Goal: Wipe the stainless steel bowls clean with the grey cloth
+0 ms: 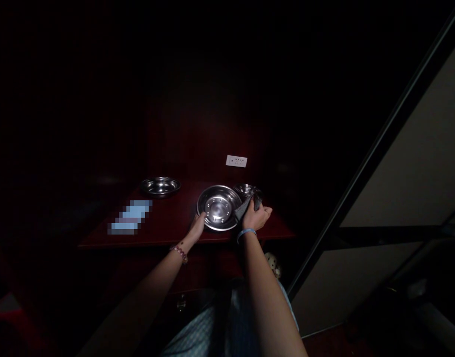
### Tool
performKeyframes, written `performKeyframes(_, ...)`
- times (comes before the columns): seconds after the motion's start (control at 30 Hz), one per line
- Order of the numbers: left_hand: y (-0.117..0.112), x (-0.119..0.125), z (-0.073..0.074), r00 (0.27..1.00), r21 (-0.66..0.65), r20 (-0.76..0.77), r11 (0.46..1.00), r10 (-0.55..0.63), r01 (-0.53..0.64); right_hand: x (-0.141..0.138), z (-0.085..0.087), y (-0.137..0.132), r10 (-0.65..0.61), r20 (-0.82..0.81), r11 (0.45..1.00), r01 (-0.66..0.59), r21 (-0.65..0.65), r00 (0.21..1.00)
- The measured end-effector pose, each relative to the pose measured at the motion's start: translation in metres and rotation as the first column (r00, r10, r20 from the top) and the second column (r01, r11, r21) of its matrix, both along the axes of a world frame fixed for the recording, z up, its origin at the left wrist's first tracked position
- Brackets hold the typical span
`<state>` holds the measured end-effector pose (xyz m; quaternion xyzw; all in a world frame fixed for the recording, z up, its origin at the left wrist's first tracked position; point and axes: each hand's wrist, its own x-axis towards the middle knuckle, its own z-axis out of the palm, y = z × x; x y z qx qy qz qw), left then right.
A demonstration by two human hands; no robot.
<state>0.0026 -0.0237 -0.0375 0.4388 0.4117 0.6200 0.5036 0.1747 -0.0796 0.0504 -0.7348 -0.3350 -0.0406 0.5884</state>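
A shiny steel bowl (218, 210) is tilted toward me over the front of the dark red desk. My left hand (198, 227) grips its left rim, with the thumb on the inside. In my right hand (255, 216) is a dark grey cloth (243, 210), bunched in the fingers and touching the bowl's right rim. Just behind that hand, a smaller steel bowl (244, 189) stands on the desk, partly hidden by the hand and cloth.
Another steel bowl (160, 186) sits at the desk's back left. A blurred-out bluish flat object (131, 217) lies in front of it. A white socket plate (236, 161) is on the back wall. To the right stands a pale panel (406, 148) with a dark frame.
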Motion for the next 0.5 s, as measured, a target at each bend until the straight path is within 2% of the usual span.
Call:
performKeyframes(0.07, 0.001, 0.0, -0.001, 1.0, -0.033, -0.02, 0.999, 0.019, -0.019, 0.0, -0.001, 0.0, 0.015, 0.062, 0.999, -0.017, 0.037, 0.998)
performKeyframes(0.2, -0.001, 0.0, 0.001, 0.997, -0.018, -0.072, 1.0, 0.02, -0.021, -0.008, -0.003, 0.0, 0.157, 0.196, 0.98, -0.177, 0.089, 0.968)
performKeyframes(0.37, -0.008, 0.001, 0.007, 0.988, 0.008, -0.154, 1.0, -0.028, 0.03, -0.019, -0.009, 0.003, 0.335, 0.242, 0.942, -0.33, -0.065, 0.911)
performKeyframes(0.5, -0.009, 0.001, 0.008, 0.99, 0.035, -0.137, 0.999, -0.033, 0.038, -0.025, -0.016, 0.007, 0.448, 0.266, 0.894, -0.42, -0.156, 0.854)
